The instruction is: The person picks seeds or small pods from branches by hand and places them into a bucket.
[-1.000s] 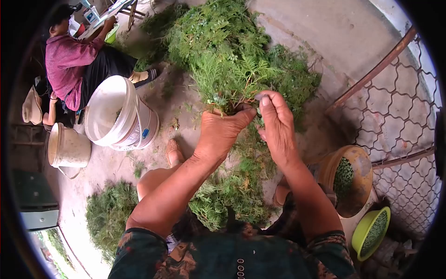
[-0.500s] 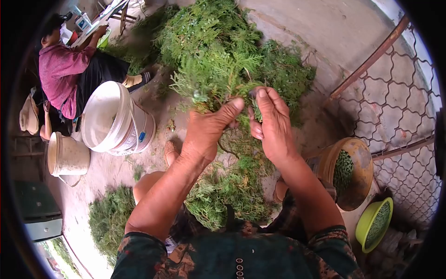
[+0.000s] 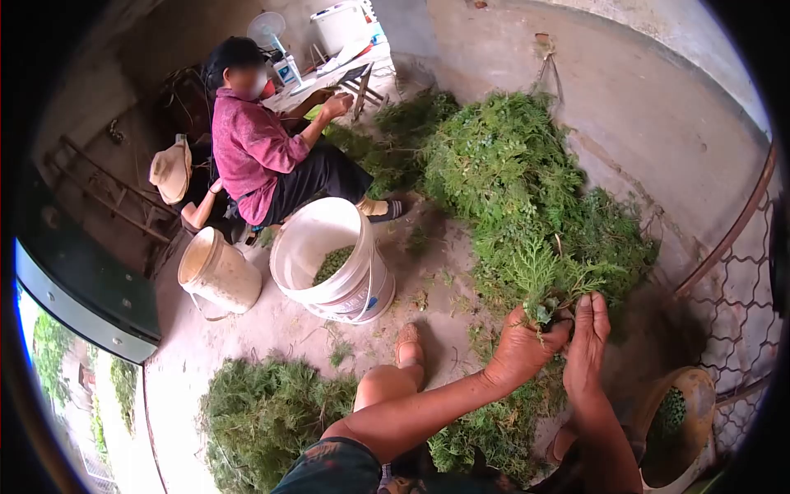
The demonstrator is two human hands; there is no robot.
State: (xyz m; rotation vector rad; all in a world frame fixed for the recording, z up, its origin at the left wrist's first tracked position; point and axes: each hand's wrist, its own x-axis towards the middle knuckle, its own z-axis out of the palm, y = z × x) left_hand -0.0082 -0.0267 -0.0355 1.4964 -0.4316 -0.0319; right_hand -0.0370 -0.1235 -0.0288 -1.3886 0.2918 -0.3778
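Observation:
My left hand (image 3: 527, 350) is closed around an evergreen sprig (image 3: 535, 272), its flat, scaly green leaves standing up above the fist. Pale bluish-green berries show at the sprig's base, beside the thumb. Close against it, my right hand (image 3: 586, 342) has its fingers pinched together at the stems; whatever lies between them is hidden. Both hands are in front of a large heap of cut evergreen branches (image 3: 502, 156). More greenery (image 3: 477, 436) lies on the floor below my forearms.
A white bucket (image 3: 374, 292) with green berries and a smaller cream bucket (image 3: 230, 276) stand left. At right are a yellowish bucket (image 3: 699, 399) with berries and wire mesh (image 3: 745, 288). Another pile of branches (image 3: 271, 420) lies lower left. A person in a pink top (image 3: 255, 136) sits behind the buckets.
My view has swung left, so the hands and heap appear farther right. My left hand still holds the sprig, with my right hand close against it. The seated person now shows more fully.

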